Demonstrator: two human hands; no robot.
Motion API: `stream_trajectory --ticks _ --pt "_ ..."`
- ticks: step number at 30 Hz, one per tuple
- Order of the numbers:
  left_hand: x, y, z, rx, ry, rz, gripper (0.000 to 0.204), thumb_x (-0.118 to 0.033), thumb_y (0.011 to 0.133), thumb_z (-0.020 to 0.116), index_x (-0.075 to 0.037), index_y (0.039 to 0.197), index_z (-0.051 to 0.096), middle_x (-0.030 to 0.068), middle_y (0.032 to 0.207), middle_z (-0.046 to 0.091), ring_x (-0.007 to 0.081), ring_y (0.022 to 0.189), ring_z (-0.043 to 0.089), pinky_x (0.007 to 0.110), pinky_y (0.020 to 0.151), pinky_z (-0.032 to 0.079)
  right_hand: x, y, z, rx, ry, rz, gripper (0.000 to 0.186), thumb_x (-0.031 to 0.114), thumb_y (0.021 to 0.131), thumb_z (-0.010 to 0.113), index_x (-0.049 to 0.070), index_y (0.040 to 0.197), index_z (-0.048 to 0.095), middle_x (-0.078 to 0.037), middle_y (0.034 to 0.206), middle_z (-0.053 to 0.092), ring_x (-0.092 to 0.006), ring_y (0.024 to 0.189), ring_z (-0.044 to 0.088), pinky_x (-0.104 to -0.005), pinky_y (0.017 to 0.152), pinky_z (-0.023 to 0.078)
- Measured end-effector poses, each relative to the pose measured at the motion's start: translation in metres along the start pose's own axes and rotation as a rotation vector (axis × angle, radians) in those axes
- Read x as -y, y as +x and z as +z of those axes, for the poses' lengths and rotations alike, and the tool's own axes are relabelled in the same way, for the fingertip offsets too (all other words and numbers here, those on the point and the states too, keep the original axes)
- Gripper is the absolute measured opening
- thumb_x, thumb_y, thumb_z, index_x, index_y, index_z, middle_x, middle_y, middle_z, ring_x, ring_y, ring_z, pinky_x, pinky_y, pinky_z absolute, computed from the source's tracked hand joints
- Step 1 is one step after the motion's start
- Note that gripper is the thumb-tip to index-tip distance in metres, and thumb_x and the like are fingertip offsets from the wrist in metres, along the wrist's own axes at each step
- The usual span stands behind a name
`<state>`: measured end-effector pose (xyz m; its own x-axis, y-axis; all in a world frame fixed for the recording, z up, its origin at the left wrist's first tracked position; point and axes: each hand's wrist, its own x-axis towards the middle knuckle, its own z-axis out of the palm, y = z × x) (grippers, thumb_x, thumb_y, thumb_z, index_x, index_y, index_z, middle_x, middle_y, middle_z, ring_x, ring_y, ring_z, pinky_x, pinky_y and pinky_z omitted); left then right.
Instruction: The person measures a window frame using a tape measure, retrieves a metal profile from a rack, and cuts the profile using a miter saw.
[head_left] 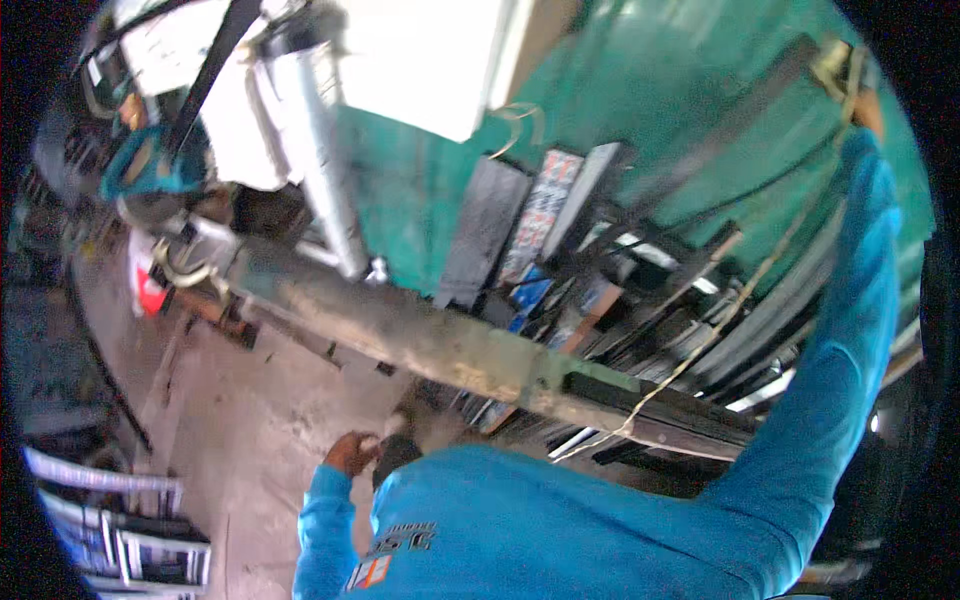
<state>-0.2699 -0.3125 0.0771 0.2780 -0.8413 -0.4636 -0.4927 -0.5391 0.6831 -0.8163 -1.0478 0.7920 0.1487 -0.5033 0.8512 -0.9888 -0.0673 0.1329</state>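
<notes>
My right arm reaches far out to the upper right, along the green wall (690,90). My right hand (868,112) is up against a pale yellowish piece (832,68) near the end of a long dark bar (720,130); blur and the picture's rim hide its fingers. From beside that hand a thin light cord (770,262) hangs slackly down past the rack beam. My left hand (350,454) is low, close to my body, with its fingers curled in. What it holds, if anything, is too blurred to make out.
A long worn beam (400,325) crosses in front of me. Behind it, many metal bars and profiles (485,235) lean at the wall. A teal machine (150,165) stands at upper left, near a silvery tube (320,165). White frames (160,550) lie at lower left.
</notes>
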Motion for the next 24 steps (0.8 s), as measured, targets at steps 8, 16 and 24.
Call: stream_trajectory --ticks 8,16,24 --pt "-0.003 0.002 0.014 0.068 -0.017 -0.078 0.037 -0.037 0.078 0.071 -0.011 0.105 0.069 0.0188 0.103 0.065 0.0331 0.092 0.064 0.040 0.084 0.050 0.071 -0.056 -0.058 0.082 -0.070 0.266 0.039 0.035 0.085 0.054 0.008 0.112 0.062 -0.019 0.119 0.060 -0.0375 0.111 0.058 -0.0451 0.092 0.047" --pt "-0.019 0.004 0.004 0.078 0.167 0.081 0.041 -0.036 0.079 0.070 -0.006 0.107 0.068 0.0180 0.103 0.067 0.0275 0.094 0.066 0.038 0.083 0.051 0.095 -0.085 -0.086 0.073 0.120 0.303 0.046 0.044 0.081 0.060 0.007 0.107 0.066 -0.020 0.113 0.062 -0.0386 0.108 0.058 -0.0455 0.090 0.047" --pt "0.010 0.010 0.024 0.042 -0.067 0.130 0.034 -0.030 0.080 0.073 -0.008 0.105 0.068 0.0151 0.097 0.069 0.0235 0.091 0.063 0.037 0.083 0.049 0.098 -0.112 -0.109 -0.010 0.198 0.281 0.048 0.047 0.076 0.064 0.009 0.105 0.066 -0.019 0.110 0.064 -0.0385 0.104 0.059 -0.0463 0.088 0.047"
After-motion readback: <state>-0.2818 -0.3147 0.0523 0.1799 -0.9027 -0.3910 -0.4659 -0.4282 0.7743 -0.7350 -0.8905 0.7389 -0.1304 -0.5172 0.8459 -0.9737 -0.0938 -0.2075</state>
